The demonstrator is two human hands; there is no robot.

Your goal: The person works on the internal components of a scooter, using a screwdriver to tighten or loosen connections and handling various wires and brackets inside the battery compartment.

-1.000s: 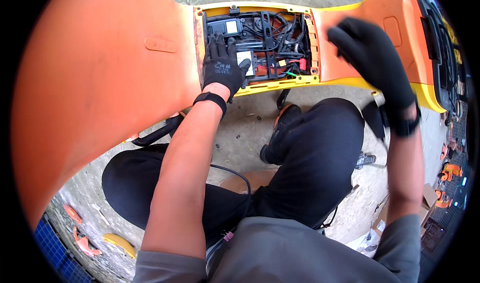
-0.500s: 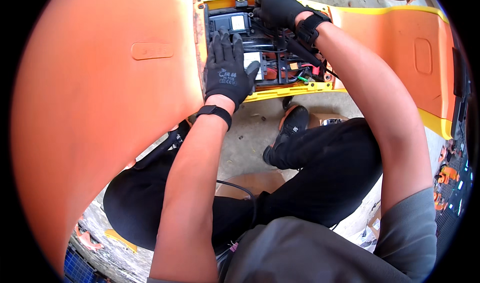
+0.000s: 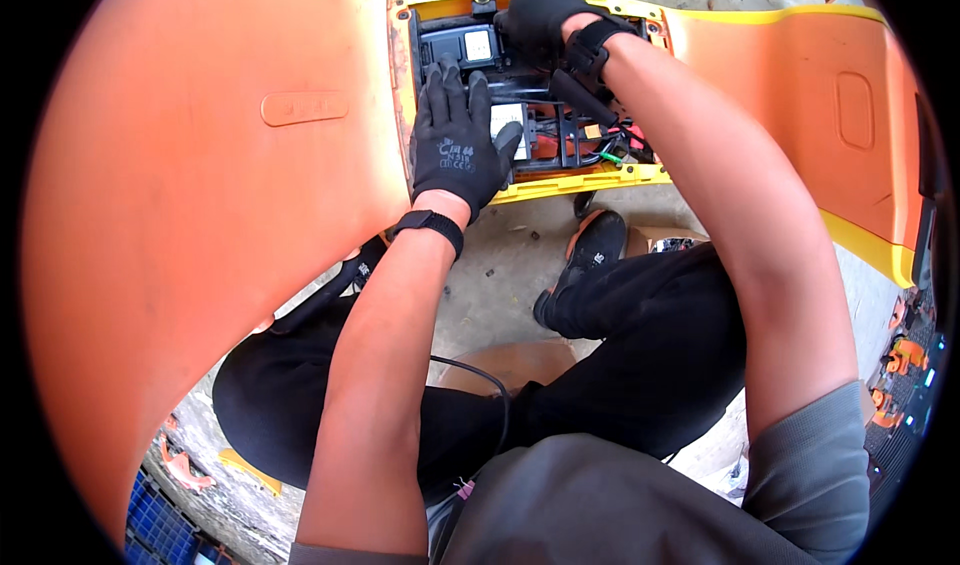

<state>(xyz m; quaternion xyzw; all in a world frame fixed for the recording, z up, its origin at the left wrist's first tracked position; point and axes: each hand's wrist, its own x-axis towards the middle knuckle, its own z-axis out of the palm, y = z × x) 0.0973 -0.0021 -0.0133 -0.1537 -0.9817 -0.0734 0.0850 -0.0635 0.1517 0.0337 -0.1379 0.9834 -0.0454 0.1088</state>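
Both my hands wear black gloves and are over an open bay in an orange vehicle body, edged by a yellow frame [image 3: 585, 181]. My left hand [image 3: 458, 145] lies flat with its fingers stretched out, partly covering a box with a white label [image 3: 505, 125]. At the bay's far side my right hand [image 3: 540, 20] is curled closed, next to a black control box [image 3: 450, 47]; its fingertips and anything in them are hidden. Below my right wrist are a black cylindrical part [image 3: 580, 95], a yellow connector [image 3: 593, 132] and a green connector [image 3: 610, 158] among dark wires.
Large orange panels flank the bay on the left [image 3: 200, 165] and right [image 3: 780, 75]. My bent legs and black shoe [image 3: 598, 245] are below it. Brown cardboard [image 3: 515, 365] lies on the concrete floor. A blue crate [image 3: 165, 525] stands at the lower left.
My right hand and wrist have shifted slightly left, toward the control box, and the black cylindrical part has moved left too. My left hand stays flat in its place.
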